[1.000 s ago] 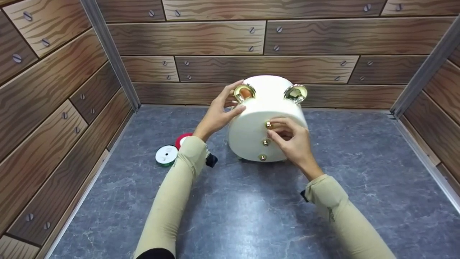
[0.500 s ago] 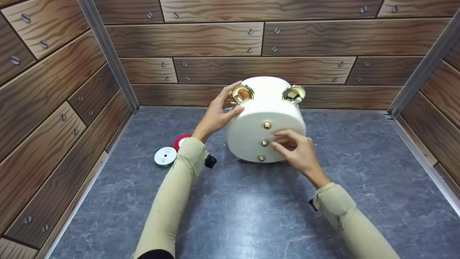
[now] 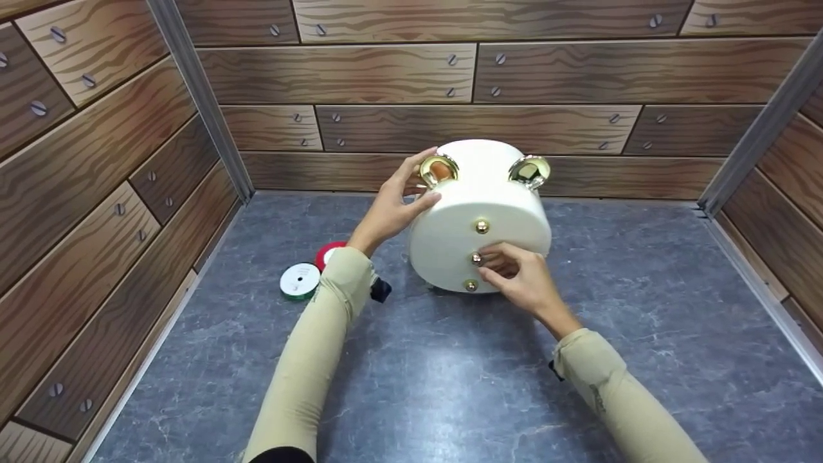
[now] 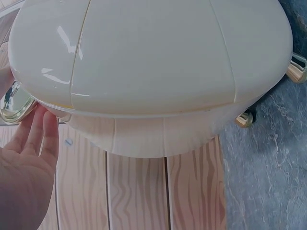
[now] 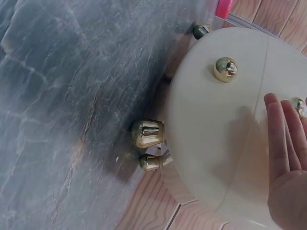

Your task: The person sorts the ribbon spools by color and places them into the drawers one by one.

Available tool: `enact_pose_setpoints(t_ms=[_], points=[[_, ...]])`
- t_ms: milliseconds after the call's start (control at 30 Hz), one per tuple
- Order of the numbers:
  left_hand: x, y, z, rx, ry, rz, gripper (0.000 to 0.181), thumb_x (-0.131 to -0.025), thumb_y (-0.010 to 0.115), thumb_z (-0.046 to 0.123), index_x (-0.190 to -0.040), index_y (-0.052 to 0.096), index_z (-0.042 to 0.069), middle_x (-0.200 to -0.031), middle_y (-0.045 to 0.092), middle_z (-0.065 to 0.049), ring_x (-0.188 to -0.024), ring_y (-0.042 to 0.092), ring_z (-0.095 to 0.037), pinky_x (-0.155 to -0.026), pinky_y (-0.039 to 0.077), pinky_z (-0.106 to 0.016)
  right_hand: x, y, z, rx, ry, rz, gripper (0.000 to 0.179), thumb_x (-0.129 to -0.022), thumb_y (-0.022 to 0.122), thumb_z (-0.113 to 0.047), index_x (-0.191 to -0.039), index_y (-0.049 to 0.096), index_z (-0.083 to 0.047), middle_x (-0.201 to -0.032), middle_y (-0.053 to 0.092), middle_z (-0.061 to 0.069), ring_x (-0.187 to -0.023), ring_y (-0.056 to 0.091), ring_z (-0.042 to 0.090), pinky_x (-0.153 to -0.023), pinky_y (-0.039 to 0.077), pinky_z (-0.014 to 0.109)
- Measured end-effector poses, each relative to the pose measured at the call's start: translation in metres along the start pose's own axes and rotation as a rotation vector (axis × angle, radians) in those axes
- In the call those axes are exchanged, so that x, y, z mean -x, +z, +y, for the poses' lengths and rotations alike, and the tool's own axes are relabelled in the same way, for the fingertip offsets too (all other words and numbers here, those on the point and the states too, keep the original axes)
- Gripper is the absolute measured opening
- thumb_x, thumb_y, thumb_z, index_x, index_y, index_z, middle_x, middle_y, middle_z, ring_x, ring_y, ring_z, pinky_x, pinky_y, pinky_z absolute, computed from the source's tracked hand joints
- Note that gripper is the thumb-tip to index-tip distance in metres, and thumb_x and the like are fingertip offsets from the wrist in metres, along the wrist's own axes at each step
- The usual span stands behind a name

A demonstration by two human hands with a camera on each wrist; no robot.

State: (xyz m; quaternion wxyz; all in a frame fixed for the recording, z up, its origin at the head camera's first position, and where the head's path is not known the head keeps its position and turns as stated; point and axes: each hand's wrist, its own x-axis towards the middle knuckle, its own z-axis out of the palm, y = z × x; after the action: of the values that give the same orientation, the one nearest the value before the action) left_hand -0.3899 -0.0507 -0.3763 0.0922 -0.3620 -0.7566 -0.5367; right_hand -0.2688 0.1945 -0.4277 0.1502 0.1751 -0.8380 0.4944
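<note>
Gold feet (image 5: pixel 147 134) show clearest in wrist views; left hand (image 3: pixel 393 206) grips an ear (image 3: pixel 441 170), right hand (image 3: pixel 524 278) the middle knob (image 3: pixel 476 258).

Pale khaki sleeves (image 3: pixel 305 366), wrinkled at the cuffs (image 3: pixel 586 352), bear small dark markings (image 3: pixel 599 400); a black piece (image 3: pixel 380 290) shows beside each cuff.

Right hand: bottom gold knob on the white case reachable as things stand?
Likely yes. The right hand has its fingertips at the middle knob; the bottom knob sits just below, with nothing covering it in the head view.
</note>
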Motion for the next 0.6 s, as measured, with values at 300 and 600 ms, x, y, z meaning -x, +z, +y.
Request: enact_pose_setpoints(t_ms=[300, 600], points=[[0.001, 0.001, -0.001, 0.014, 0.001, -0.001, 0.072, -0.099, 0.072, 0.030, -0.162, 0.037, 0.028, -0.141, 0.060, -0.004, -0.123, 0.065, -0.017, -0.108, 0.051, -0.042, -0.008, 0.012, 0.035, -0.018, -0.016, 0.051, 0.019, -0.085, 0.082, -0.001, -0.103, 0.077, -0.004, -0.092, 0.079, 0.012, -0.079, 0.076, 0.024, -0.069, 0.060, 0.021], [0.001, 0.002, -0.002, 0.057, 0.009, 0.010, 0.071, -0.099, 0.072, 0.024, -0.161, 0.038, 0.022, -0.138, 0.061, -0.010, -0.121, 0.066, -0.022, -0.108, 0.051, -0.041, -0.011, 0.018, 0.034, 0.037, -0.071, 0.112, 0.014, -0.084, 0.083, 0.001, -0.095, 0.076, -0.002, -0.087, 0.079, 0.010, -0.076, 0.077, 0.024, -0.067, 0.059, 0.017]])
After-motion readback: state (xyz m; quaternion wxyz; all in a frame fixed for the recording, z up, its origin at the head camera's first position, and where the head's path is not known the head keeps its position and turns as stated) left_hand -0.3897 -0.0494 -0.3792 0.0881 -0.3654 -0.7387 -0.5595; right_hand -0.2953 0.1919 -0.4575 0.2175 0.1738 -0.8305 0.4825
